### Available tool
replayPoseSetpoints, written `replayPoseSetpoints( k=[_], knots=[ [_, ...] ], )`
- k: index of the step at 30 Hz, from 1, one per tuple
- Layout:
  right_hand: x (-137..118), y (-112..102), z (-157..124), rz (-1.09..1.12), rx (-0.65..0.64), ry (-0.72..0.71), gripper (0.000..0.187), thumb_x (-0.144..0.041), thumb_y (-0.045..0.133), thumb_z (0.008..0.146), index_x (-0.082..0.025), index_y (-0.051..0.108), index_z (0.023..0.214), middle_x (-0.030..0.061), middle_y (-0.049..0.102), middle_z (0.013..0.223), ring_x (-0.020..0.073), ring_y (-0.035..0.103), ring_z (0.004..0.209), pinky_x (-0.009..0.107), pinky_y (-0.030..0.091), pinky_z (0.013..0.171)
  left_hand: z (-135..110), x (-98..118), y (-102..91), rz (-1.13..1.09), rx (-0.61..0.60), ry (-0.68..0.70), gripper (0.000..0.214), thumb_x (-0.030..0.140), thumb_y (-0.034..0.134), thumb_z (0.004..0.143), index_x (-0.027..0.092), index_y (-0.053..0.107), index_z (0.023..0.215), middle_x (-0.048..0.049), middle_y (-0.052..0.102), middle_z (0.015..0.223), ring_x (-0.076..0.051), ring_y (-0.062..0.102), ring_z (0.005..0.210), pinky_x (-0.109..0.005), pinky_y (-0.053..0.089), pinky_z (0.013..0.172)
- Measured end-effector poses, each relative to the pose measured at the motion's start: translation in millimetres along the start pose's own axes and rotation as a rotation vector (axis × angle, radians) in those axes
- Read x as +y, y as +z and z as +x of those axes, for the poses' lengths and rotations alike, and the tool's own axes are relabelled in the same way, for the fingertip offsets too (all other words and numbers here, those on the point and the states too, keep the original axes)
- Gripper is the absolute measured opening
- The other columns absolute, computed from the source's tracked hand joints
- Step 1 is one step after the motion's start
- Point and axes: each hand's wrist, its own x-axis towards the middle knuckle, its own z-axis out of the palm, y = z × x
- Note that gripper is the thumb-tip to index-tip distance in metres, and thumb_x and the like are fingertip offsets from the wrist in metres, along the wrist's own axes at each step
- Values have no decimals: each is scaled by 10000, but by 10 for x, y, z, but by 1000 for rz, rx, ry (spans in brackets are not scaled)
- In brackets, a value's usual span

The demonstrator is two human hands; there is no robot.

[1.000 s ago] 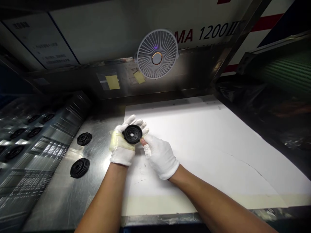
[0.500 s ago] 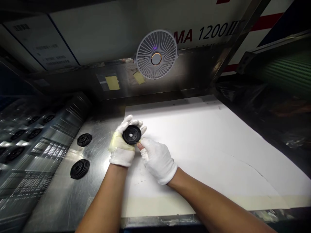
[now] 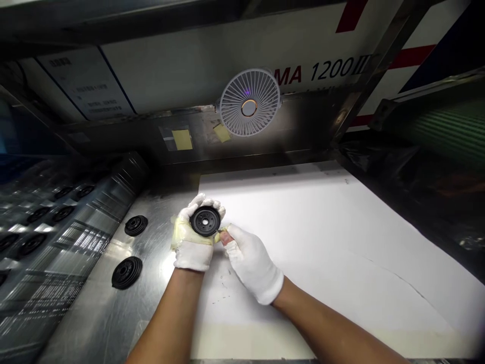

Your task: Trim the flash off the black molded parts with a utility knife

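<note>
My left hand (image 3: 193, 247), in a white glove with yellowish tape around it, cradles a round black ribbed part (image 3: 199, 226). Its flat face, with a centre hole and a ring of small holes, is turned up toward me. At the lower right rim my right hand (image 3: 253, 260), also gloved in white with a bare thumb tip showing, is closed in a pinch; what lies between its fingers is too small to name. Two similar black ribbed parts, one farther back (image 3: 136, 225) and one nearer (image 3: 127, 273), lie on the metal tabletop to the left.
White paper (image 3: 322, 242) covers much of the metal table (image 3: 151, 263). Stacked clear plastic trays (image 3: 87, 227) with several black parts stand at the left. A small round fan (image 3: 250, 102) is at the back, before a machine panel. Dark plastic sheeting (image 3: 409, 172) lies at the right.
The view has tilted, so everything sits lower in the picture. My right hand has drawn slightly away from the black part's rim, to the lower right. My left hand still holds the part.
</note>
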Motion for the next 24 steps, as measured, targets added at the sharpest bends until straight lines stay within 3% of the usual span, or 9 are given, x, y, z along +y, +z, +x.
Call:
replayPoseSetpoints(
  k=[8,14,19,22,24],
  knots=[
    [50,-8,61,480,102,101,351,-412,324,915,-191,412,656,-28,450,609,110,430,582,225,352,571,-29,23,49,-2,194,-51,196,134,565,685,141,599,878,-85,614,920,-291,559,994,-473,470,820],
    [-61,-51,22,800,74,251,391,-516,364,880,-181,434,690,-45,423,571,57,317,422,183,281,412,-18,14,13,-18,206,-70,267,155,561,704,154,607,968,-106,615,1031,-293,551,1028,-490,464,838],
    [-116,-51,6,910,-58,381,565,-739,373,729,-182,430,653,-67,364,433,44,252,307,173,171,311,-10,19,-35,20,222,-60,340,139,526,717,167,591,1049,-117,606,1073,-296,540,1047,-495,455,848],
    [-115,-31,25,951,-39,342,575,-729,472,677,-155,504,685,-69,341,415,47,262,354,167,198,357,-2,10,-84,10,195,-41,401,121,489,722,173,564,1112,-130,594,1104,-296,529,1065,-492,444,864],
    [-103,-48,41,1007,4,296,525,-638,552,681,-143,569,852,-54,406,477,58,301,400,179,265,406,-7,15,-110,-13,135,-40,448,121,461,729,182,527,1168,-137,564,1159,-299,507,1094,-508,423,882]
  ],
)
